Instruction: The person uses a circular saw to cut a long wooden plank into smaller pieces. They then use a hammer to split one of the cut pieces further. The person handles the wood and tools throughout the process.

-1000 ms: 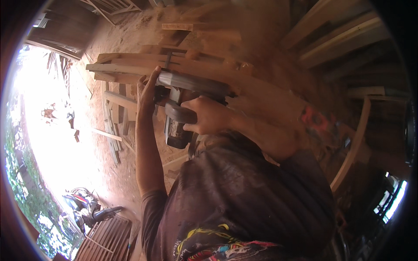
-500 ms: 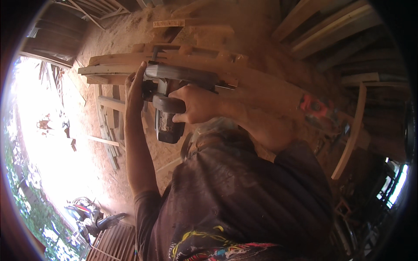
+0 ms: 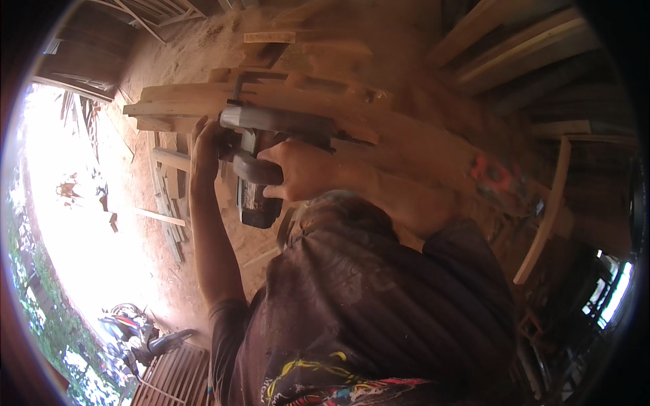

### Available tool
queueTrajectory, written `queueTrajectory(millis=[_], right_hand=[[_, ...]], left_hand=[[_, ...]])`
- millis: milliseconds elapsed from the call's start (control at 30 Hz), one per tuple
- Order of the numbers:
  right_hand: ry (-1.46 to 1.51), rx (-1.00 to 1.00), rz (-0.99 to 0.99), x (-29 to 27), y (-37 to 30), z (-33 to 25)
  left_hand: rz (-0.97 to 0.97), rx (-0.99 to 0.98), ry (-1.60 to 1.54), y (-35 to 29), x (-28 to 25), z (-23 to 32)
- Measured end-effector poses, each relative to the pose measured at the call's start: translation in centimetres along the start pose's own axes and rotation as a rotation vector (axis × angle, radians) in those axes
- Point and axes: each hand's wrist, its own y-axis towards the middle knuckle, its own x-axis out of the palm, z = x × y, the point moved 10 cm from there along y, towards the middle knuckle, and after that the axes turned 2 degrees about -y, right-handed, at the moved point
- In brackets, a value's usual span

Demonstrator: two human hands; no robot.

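A grey and black handheld power tool, by its long guard and side motor a circular saw [image 3: 281, 119], sits on a stack of wooden boards [image 3: 179, 98] in front of me. My right hand [image 3: 301, 169] is wrapped round its rear handle. At the saw's left end, my left hand [image 3: 206, 139] is closed at a dark knob [image 3: 227, 143], its fingers partly in shadow. The black motor housing [image 3: 260, 208] points toward my body. Where the blade meets the wood is hidden beneath the guard.
A blurred red and dark machine [image 3: 493, 174] lies to the right. Long planks [image 3: 525, 51] are piled at the far right, with one narrow board [image 3: 550, 210] nearer me. A motorcycle [image 3: 139, 338] stands at the lower left. Sawdust covers the ground [image 3: 169, 57].
The saw has shifted slightly left and toward me, with my right hand on its handle. My left hand's raised digit has come down from the boards to the saw's left end.
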Motion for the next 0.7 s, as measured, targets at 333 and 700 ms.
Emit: queueTrajectory(millis=[333, 700], right_hand=[[0.026, -0.036, 0.03, 1.0, 0.6, 0.6], [0.025, -0.078, 0.023, 1.6, 1.2, 0.6]], left_hand=[[0.18, 0.079, 0.129, -1.1, -1.3, -1.1], [0.381, 0.077, 0.255, -0.6, -2.9, -2.5]])
